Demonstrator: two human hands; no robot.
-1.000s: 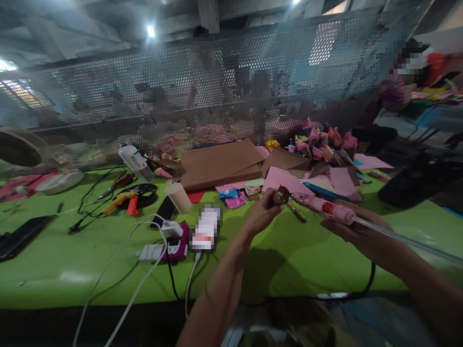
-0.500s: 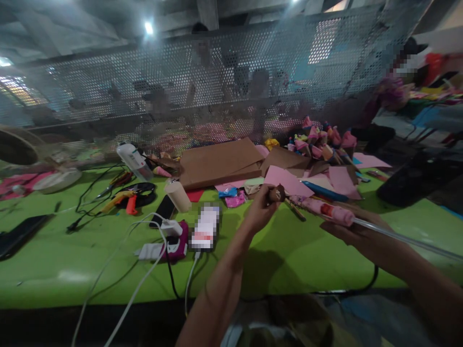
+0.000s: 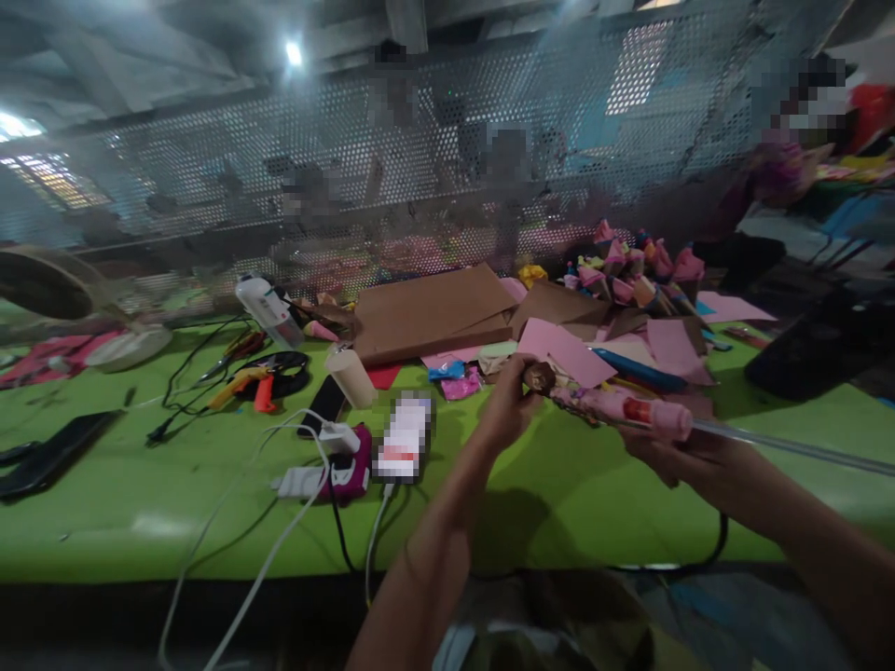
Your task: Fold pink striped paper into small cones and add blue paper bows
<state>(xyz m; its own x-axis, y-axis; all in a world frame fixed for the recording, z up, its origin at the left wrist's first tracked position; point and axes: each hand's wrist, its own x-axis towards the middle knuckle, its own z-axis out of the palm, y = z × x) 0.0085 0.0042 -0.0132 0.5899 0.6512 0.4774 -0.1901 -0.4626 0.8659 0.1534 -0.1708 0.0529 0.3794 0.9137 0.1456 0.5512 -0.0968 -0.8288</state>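
Two held | left grip [image 3: 507,403]: brown piece [image 3: 541,376] | right grip [image 3: 689,463]: pink tool [image 3: 612,407] | paper [image 3: 568,352], cardboard [image 3: 433,312] behind

The scene is viewed through a single camera worn on the person's head, faced forward and tipped down over the green table [image 3: 104,550]. The near part of the tabletop is seen from above, with the left hand [image 3: 504,405] and the right hand [image 3: 689,461] caught at close range, right of centre (the forearms [image 3: 426,568] are cut by the frame's borders). Farther off, the perforated screen [image 3: 210,168] is faced across the table, and the ceiling [image 3: 188,37] is included along the top.
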